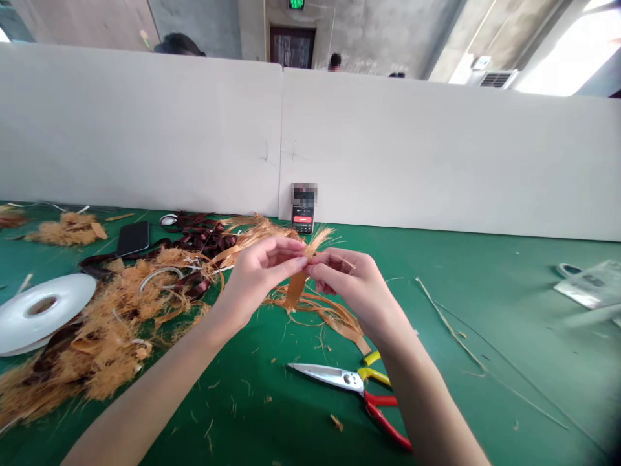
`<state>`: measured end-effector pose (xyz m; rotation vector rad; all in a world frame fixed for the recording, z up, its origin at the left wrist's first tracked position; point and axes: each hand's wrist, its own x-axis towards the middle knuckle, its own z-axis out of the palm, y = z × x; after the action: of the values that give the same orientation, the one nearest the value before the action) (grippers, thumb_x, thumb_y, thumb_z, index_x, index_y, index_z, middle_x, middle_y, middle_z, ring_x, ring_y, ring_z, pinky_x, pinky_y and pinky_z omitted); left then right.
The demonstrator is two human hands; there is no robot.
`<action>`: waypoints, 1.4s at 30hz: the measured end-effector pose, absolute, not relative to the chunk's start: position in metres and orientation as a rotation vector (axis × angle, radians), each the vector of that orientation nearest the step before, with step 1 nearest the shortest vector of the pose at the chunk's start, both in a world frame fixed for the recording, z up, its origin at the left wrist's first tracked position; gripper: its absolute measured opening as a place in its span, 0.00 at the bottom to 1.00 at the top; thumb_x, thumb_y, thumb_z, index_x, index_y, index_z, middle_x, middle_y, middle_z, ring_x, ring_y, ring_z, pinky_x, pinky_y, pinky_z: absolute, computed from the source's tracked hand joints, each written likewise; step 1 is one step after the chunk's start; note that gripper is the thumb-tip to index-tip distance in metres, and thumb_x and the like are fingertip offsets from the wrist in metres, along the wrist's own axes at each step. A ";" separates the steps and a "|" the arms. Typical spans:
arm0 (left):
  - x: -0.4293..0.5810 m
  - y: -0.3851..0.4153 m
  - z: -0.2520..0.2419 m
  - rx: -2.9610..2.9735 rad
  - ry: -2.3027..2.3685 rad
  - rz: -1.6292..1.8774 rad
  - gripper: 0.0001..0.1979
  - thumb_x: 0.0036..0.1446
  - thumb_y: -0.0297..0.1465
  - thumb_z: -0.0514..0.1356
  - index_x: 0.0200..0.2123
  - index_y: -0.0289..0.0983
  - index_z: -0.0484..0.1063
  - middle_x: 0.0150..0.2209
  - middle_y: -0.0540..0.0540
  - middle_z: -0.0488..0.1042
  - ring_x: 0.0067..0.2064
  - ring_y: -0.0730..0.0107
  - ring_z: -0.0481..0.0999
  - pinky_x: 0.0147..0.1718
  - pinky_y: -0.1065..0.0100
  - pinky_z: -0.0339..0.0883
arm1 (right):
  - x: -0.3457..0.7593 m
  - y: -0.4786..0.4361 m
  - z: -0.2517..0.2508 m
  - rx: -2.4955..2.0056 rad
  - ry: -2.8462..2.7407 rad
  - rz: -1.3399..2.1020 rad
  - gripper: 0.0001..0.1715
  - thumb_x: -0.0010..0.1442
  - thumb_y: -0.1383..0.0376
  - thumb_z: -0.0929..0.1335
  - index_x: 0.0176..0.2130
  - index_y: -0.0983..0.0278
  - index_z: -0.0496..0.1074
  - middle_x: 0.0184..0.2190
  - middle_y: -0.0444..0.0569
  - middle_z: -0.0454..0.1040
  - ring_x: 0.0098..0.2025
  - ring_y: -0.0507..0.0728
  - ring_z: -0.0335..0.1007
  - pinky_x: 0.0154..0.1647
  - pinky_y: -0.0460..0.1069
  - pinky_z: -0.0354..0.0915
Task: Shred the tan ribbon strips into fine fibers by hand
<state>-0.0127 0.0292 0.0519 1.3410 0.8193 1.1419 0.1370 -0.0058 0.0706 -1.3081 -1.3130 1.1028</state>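
Between my two hands, above the green table, is a short tan ribbon [295,290] with a frayed, brush-like upper end. My left hand [264,265] pinches it from the left with thumb and fingers. From the other side my right hand [344,272] grips it close to the left fingertips. The ribbon's flat tail hangs down below the fingers. Under the hands lie more tan ribbon strips [334,315], partly covered. A pair of scissors [339,377] with red and yellow handles rests beneath my right forearm, which hides part of the handles.
A white spool [46,307] and heaps of tan frayed fibre [111,343] cover the left side, with dark brown ribbon [213,241] and a black phone [133,238] behind. A lit phone [303,217] leans against the white partition [412,155]. Thin stalks [451,330] and a clear packet [594,285] lie right.
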 end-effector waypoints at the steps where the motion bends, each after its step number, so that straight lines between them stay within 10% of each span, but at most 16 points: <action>1: -0.013 0.028 0.051 1.334 0.810 1.150 0.08 0.49 0.31 0.68 0.35 0.38 0.76 0.36 0.48 0.78 0.41 0.67 0.77 0.43 0.68 0.70 | 0.137 -0.006 0.070 -1.304 -1.313 1.110 0.06 0.50 0.68 0.67 0.22 0.65 0.68 0.18 0.39 0.64 0.23 0.48 0.57 0.25 0.46 0.54; 19: -0.015 0.032 0.052 1.124 0.759 1.017 0.14 0.48 0.30 0.69 0.40 0.38 0.74 0.36 0.50 0.73 0.40 0.72 0.73 0.41 0.71 0.67 | 0.144 -0.002 0.070 -1.211 -1.247 1.312 0.05 0.51 0.66 0.68 0.25 0.65 0.70 0.18 0.39 0.63 0.22 0.47 0.56 0.26 0.46 0.55; 27: -0.011 0.029 0.047 1.135 0.819 1.057 0.13 0.47 0.29 0.69 0.37 0.37 0.72 0.34 0.50 0.72 0.41 0.69 0.72 0.42 0.68 0.65 | 0.143 -0.004 0.066 -1.355 -1.482 1.259 0.11 0.49 0.64 0.71 0.35 0.65 0.71 0.34 0.47 0.74 0.35 0.53 0.69 0.36 0.50 0.64; 42: -0.029 0.039 0.055 0.905 0.629 0.924 0.09 0.55 0.24 0.61 0.40 0.33 0.77 0.32 0.49 0.68 0.35 0.74 0.66 0.36 0.71 0.61 | 0.159 -0.004 0.074 -1.190 -1.517 1.366 0.10 0.56 0.59 0.70 0.31 0.63 0.68 0.21 0.40 0.69 0.25 0.48 0.63 0.30 0.46 0.59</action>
<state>-0.0293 0.0392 0.0552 0.9052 0.6287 0.9239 0.1591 -0.0041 0.0742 -1.1903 -1.5175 1.3662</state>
